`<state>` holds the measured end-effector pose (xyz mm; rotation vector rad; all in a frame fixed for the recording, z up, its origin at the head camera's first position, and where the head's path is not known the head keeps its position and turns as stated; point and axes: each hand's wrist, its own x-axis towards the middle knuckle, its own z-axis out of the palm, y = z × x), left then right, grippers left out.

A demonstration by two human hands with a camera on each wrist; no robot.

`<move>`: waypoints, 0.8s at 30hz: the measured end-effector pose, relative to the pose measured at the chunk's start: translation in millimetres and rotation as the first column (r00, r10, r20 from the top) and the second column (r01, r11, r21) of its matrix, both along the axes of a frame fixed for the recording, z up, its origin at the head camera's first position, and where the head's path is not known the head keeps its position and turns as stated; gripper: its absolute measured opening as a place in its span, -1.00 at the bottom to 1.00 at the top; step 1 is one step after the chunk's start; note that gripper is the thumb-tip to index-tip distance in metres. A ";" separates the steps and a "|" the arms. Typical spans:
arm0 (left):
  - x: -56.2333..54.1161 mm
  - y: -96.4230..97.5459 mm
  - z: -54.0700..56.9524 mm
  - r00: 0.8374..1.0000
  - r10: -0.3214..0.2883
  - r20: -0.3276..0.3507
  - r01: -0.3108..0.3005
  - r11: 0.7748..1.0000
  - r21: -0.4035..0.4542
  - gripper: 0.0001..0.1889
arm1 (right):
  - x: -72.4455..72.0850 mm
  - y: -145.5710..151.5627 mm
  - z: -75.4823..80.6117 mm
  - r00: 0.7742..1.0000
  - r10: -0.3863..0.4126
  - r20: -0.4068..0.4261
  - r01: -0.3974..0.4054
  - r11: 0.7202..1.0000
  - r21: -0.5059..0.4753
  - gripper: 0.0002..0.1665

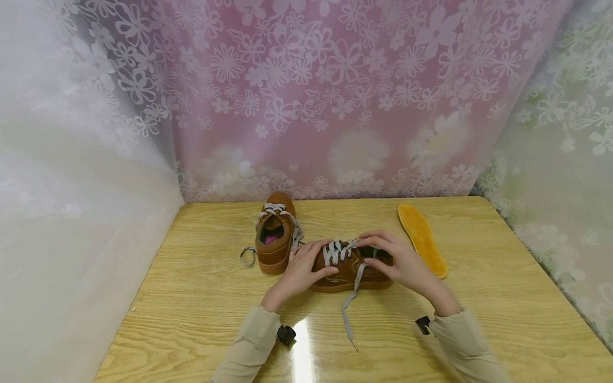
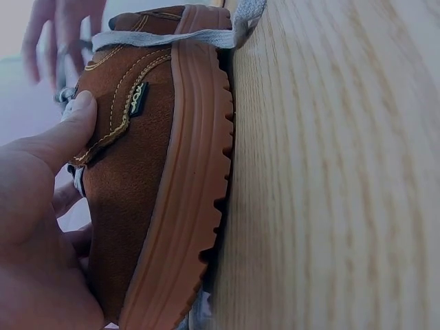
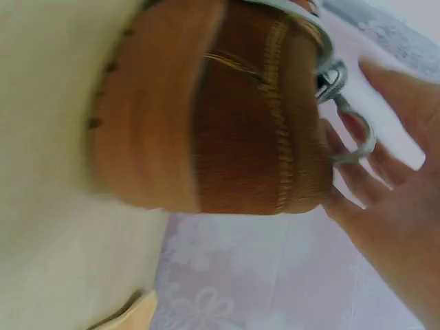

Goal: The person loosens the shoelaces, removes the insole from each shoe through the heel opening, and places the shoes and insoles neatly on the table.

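Observation:
A brown lace-up shoe [image 1: 342, 274] lies sideways across the table, toe to the left, with grey laces [image 1: 335, 252] over its tongue. My left hand [image 1: 303, 266] grips it around the toe. In the left wrist view the thumb presses beside the lacing, near a small dark side tag [image 2: 139, 100], and the other fingers go behind the shoe. Over the shoe's opening, my right hand [image 1: 397, 260] has thumb and fingers spread apart. In the right wrist view that hand [image 3: 395, 172] is at the heel collar, close to a loop of lace [image 3: 364, 141]. One loose lace end [image 1: 348, 314] hangs down onto the table.
A second brown shoe [image 1: 274, 260] stands at the back left, toe toward the curtain, with its lace trailing on the table. An orange insole [image 1: 423, 242] lies at the back right. Floral curtains [image 1: 325, 106] enclose the wooden table [image 1: 191, 298].

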<state>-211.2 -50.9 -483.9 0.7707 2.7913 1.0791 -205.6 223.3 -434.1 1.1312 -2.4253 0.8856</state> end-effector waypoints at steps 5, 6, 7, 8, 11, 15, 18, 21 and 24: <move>0.9 0.2 1.7 1.000 0.003 0.000 -0.003 1.000 -0.004 -0.23 | 7.7 4.1 -14.7 0.996 0.061 -0.070 -0.054 0.994 0.096 -0.55; 1.0 0.3 1.7 1.000 0.003 -0.001 -0.003 1.000 -0.003 -0.23 | 8.0 3.3 -16.4 0.995 0.052 -0.083 -0.043 0.994 0.101 -0.58; 1.1 0.4 1.5 1.000 0.001 -0.003 -0.001 1.000 -0.001 -0.23 | 8.0 2.3 -17.6 0.994 0.040 -0.098 -0.030 0.994 0.102 -0.61; 1.2 0.5 1.4 1.000 0.000 -0.006 0.001 1.000 0.004 -0.23 | 7.8 1.1 -18.2 0.993 0.025 -0.114 -0.013 0.995 0.101 -0.64; 1.3 0.8 0.6 1.000 -0.002 -0.010 0.002 1.000 0.007 -0.24 | 6.7 -2.5 -17.0 0.991 -0.014 -0.130 0.025 0.996 0.082 -0.68; 1.5 0.6 -0.6 1.000 0.004 -0.010 -0.004 1.000 -0.002 -0.23 | 1.9 -6.7 -11.9 0.989 -0.080 -0.122 0.085 0.996 0.033 -0.68; 1.5 0.3 -0.8 1.000 0.006 -0.012 -0.006 1.000 -0.002 -0.23 | -6.3 -11.5 -2.0 0.981 -0.161 -0.112 0.152 0.985 -0.081 -0.70; 1.4 0.3 -0.2 1.000 0.005 -0.019 -0.004 1.000 0.002 -0.23 | -17.0 -18.7 14.8 0.966 -0.244 -0.091 0.217 0.947 -0.235 -0.74; 1.6 0.5 0.2 1.000 0.001 -0.023 0.000 1.000 0.006 -0.23 | -27.3 -27.6 34.5 0.958 -0.284 -0.044 0.250 0.899 -0.360 -0.78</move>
